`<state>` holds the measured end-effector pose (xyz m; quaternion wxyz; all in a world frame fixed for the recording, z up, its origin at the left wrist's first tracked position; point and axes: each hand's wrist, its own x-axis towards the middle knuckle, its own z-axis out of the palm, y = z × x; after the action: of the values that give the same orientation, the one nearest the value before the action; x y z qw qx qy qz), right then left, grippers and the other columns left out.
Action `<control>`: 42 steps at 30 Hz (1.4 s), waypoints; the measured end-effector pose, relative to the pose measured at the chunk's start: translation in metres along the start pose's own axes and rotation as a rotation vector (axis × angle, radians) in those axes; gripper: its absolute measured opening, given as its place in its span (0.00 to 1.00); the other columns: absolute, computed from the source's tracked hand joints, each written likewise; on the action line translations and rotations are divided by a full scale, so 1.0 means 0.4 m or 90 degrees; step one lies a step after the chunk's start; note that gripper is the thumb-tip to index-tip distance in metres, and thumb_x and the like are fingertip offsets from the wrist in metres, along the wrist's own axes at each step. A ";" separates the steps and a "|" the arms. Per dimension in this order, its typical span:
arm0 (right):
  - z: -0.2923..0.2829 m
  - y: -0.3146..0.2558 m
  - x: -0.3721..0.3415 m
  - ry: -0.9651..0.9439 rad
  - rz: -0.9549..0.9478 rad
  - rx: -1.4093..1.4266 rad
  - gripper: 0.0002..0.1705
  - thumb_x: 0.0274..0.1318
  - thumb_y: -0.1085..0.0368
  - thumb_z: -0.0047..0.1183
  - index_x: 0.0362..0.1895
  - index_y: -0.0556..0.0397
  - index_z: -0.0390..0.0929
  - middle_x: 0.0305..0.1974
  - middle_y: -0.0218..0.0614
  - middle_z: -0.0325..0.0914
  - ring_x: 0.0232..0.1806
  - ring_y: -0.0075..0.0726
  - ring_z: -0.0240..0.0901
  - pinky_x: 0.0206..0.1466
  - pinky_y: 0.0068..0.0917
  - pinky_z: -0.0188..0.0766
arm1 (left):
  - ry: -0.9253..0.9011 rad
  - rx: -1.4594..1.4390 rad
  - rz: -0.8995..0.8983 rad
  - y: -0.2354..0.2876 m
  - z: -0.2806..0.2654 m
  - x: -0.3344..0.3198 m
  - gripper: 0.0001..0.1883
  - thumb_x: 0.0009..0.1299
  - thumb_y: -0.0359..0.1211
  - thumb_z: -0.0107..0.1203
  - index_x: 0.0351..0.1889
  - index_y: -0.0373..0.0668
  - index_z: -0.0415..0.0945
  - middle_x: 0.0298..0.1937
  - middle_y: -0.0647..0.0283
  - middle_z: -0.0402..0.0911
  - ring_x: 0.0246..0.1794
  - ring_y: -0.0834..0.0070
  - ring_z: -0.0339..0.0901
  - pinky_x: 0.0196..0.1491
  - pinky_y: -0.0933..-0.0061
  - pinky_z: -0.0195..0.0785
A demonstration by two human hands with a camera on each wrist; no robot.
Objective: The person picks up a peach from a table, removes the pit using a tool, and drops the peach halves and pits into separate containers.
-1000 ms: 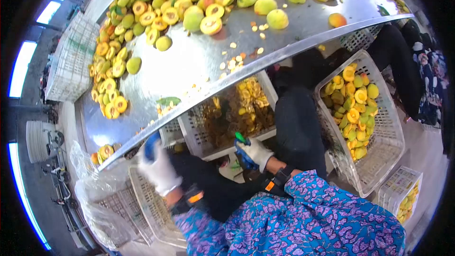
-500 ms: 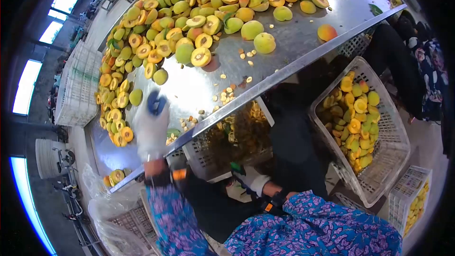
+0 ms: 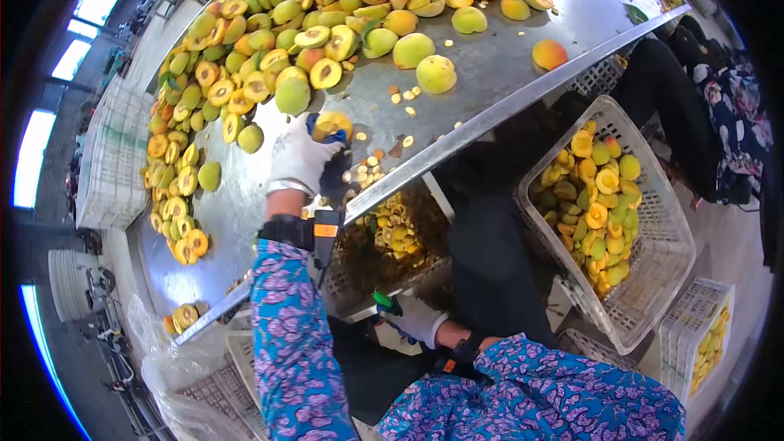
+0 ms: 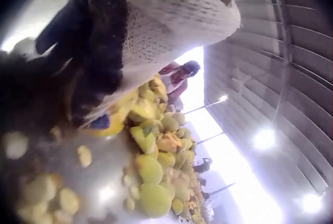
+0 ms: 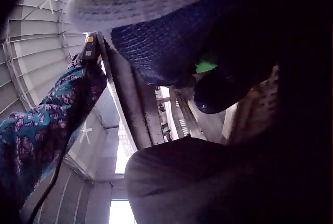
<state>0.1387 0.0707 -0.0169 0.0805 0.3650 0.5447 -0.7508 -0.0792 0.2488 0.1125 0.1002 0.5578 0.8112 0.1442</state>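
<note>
My left hand [image 3: 300, 157], in a white glove with dark blue fingers, reaches over the metal table [image 3: 237, 147] and grips a yellow-orange fruit [image 3: 332, 123]. In the left wrist view this fruit [image 4: 112, 125] shows partly under the dark fingers of the left hand [image 4: 109, 47]. Small pale kernels [image 3: 367, 171] lie beside the hand, near the table's edge. Below that edge, over the lap, my gloved right hand [image 3: 415, 320] is curled round a small green object [image 3: 382, 300]. The right wrist view shows a bit of green [image 5: 206, 66] between the right hand's [image 5: 161, 41] dark fingers; its shape is mostly hidden.
Whole and halved fruit [image 3: 245, 57] are heaped along the table's far side. Under the table edge stands a crate [image 3: 441, 196] with fruit scraps. A crate of fruit halves [image 3: 653, 278] stands at the right, near another person's dark-clothed leg [image 3: 682, 106]. Clear plastic [image 3: 175, 367] hangs lower left.
My left hand has risen from below the table edge, moved over the tabletop and then right, and now holds a fruit. The right hand stays low with the green object.
</note>
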 end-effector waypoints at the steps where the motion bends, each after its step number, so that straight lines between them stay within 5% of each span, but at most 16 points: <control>1: -0.004 0.005 0.009 0.027 -0.026 -0.026 0.23 0.56 0.50 0.48 0.43 0.57 0.67 0.29 0.47 0.74 0.25 0.45 0.73 0.30 0.39 0.69 | 0.042 -0.020 -0.014 0.001 0.008 -0.022 0.26 0.50 0.42 0.65 0.44 0.39 0.74 0.39 0.53 0.79 0.40 0.60 0.77 0.45 0.67 0.68; 3: 0.011 0.065 0.033 0.071 -0.071 -0.069 0.22 0.55 0.50 0.48 0.42 0.57 0.68 0.28 0.46 0.74 0.22 0.41 0.73 0.26 0.37 0.69 | 0.017 -0.361 -0.085 -0.044 0.038 -0.040 0.20 0.54 0.36 0.63 0.42 0.37 0.74 0.30 0.61 0.80 0.28 0.75 0.78 0.34 0.76 0.70; 5: 0.025 0.092 0.038 0.138 -0.126 -0.040 0.18 0.55 0.54 0.47 0.33 0.57 0.74 0.27 0.51 0.75 0.31 0.54 0.72 0.32 0.42 0.64 | 0.017 -0.623 -0.128 -0.052 0.019 -0.083 0.17 0.58 0.34 0.61 0.42 0.36 0.74 0.30 0.63 0.79 0.27 0.78 0.77 0.31 0.80 0.70; 6: 0.017 0.086 0.031 0.156 -0.125 -0.058 0.18 0.55 0.54 0.47 0.33 0.57 0.74 0.28 0.52 0.75 0.32 0.55 0.72 0.33 0.42 0.64 | -0.013 -0.747 -0.156 -0.059 0.005 -0.111 0.15 0.59 0.34 0.60 0.42 0.36 0.74 0.29 0.62 0.79 0.26 0.78 0.77 0.29 0.81 0.71; 7: 0.009 0.079 0.028 0.172 -0.124 -0.078 0.18 0.55 0.54 0.46 0.33 0.57 0.74 0.29 0.52 0.75 0.34 0.56 0.72 0.33 0.42 0.64 | -0.006 -0.804 -0.151 -0.035 -0.028 -0.155 0.16 0.63 0.32 0.52 0.47 0.34 0.70 0.37 0.55 0.78 0.33 0.67 0.79 0.36 0.70 0.74; 11: 0.001 0.088 0.035 0.167 -0.138 -0.083 0.14 0.55 0.57 0.48 0.37 0.55 0.75 0.28 0.44 0.76 0.31 0.42 0.72 0.35 0.34 0.65 | -0.082 -1.054 0.039 -0.052 -0.084 -0.318 0.29 0.68 0.46 0.46 0.60 0.38 0.57 0.43 0.55 0.75 0.42 0.67 0.75 0.42 0.66 0.70; 13: 0.011 0.080 0.030 0.195 -0.148 -0.069 0.13 0.55 0.59 0.48 0.38 0.55 0.75 0.28 0.39 0.76 0.31 0.32 0.71 0.37 0.30 0.65 | -0.080 -1.101 0.126 -0.046 -0.069 -0.395 0.34 0.68 0.52 0.43 0.65 0.40 0.50 0.34 0.57 0.77 0.35 0.69 0.76 0.37 0.70 0.70; 16: 0.002 0.068 0.016 0.140 -0.173 -0.001 0.16 0.55 0.56 0.49 0.39 0.57 0.74 0.25 0.37 0.73 0.28 0.29 0.67 0.34 0.29 0.64 | -0.056 -1.361 -0.070 -0.032 0.002 -0.510 0.34 0.68 0.54 0.40 0.64 0.41 0.53 0.30 0.58 0.78 0.30 0.67 0.77 0.34 0.67 0.72; 18: -0.011 0.019 -0.006 0.117 -0.078 0.019 0.18 0.55 0.55 0.50 0.37 0.58 0.72 0.22 0.38 0.70 0.25 0.27 0.63 0.30 0.30 0.63 | -0.034 -1.488 -0.192 -0.030 0.078 -0.572 0.29 0.68 0.53 0.42 0.54 0.38 0.66 0.37 0.56 0.79 0.38 0.63 0.77 0.43 0.61 0.72; 21: -0.003 0.032 -0.006 0.214 -0.262 0.054 0.17 0.56 0.56 0.49 0.32 0.60 0.69 0.21 0.39 0.67 0.23 0.29 0.62 0.28 0.30 0.62 | 0.078 -1.608 -0.358 -0.049 0.192 -0.622 0.24 0.68 0.50 0.43 0.47 0.37 0.72 0.45 0.54 0.77 0.48 0.60 0.73 0.53 0.55 0.66; 23: -0.012 0.020 -0.026 0.201 -0.223 0.016 0.17 0.56 0.57 0.50 0.36 0.60 0.70 0.28 0.50 0.72 0.30 0.48 0.69 0.35 0.37 0.64 | 0.126 -1.513 -0.365 -0.077 0.245 -0.641 0.23 0.69 0.48 0.42 0.48 0.38 0.71 0.47 0.53 0.75 0.50 0.59 0.72 0.56 0.53 0.63; 25: -0.010 0.024 -0.029 0.239 -0.253 -0.107 0.16 0.56 0.57 0.50 0.37 0.59 0.70 0.32 0.53 0.73 0.35 0.55 0.69 0.37 0.39 0.64 | 0.103 -1.552 -0.344 -0.099 0.260 -0.652 0.23 0.69 0.48 0.41 0.48 0.39 0.71 0.48 0.53 0.75 0.50 0.60 0.72 0.56 0.53 0.63; 31: -0.015 0.014 -0.020 0.144 -0.192 0.184 0.12 0.58 0.61 0.47 0.38 0.59 0.70 0.26 0.39 0.73 0.28 0.35 0.70 0.33 0.32 0.65 | 0.154 -1.491 -0.371 -0.115 0.277 -0.645 0.24 0.70 0.50 0.39 0.49 0.39 0.69 0.46 0.56 0.75 0.49 0.62 0.72 0.57 0.56 0.61; 32: -0.025 0.008 -0.026 0.100 -0.179 0.153 0.11 0.59 0.62 0.46 0.37 0.58 0.71 0.25 0.33 0.72 0.25 0.24 0.68 0.29 0.27 0.65 | 0.147 -1.472 -0.353 -0.119 0.287 -0.646 0.24 0.70 0.49 0.39 0.49 0.39 0.69 0.46 0.56 0.75 0.49 0.62 0.72 0.58 0.56 0.61; 35: -0.008 -0.015 -0.048 -0.048 -0.176 0.191 0.10 0.59 0.61 0.47 0.37 0.56 0.71 0.24 0.33 0.73 0.24 0.22 0.68 0.26 0.24 0.65 | 0.132 -1.413 -0.330 -0.116 0.301 -0.649 0.24 0.70 0.49 0.38 0.50 0.39 0.69 0.46 0.56 0.75 0.49 0.62 0.72 0.58 0.57 0.61; 42: -0.003 -0.011 -0.034 0.017 -0.186 -0.005 0.14 0.58 0.59 0.48 0.39 0.58 0.73 0.25 0.31 0.73 0.25 0.21 0.66 0.29 0.23 0.65 | 0.112 -1.357 -0.358 -0.105 0.301 -0.655 0.24 0.71 0.49 0.36 0.51 0.39 0.68 0.47 0.56 0.74 0.50 0.63 0.71 0.58 0.58 0.61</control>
<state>0.1469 0.0698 -0.0052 -0.0358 0.2914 0.5962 -0.7472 0.0165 0.0048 -0.0144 0.5006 -0.0308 0.3732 0.7805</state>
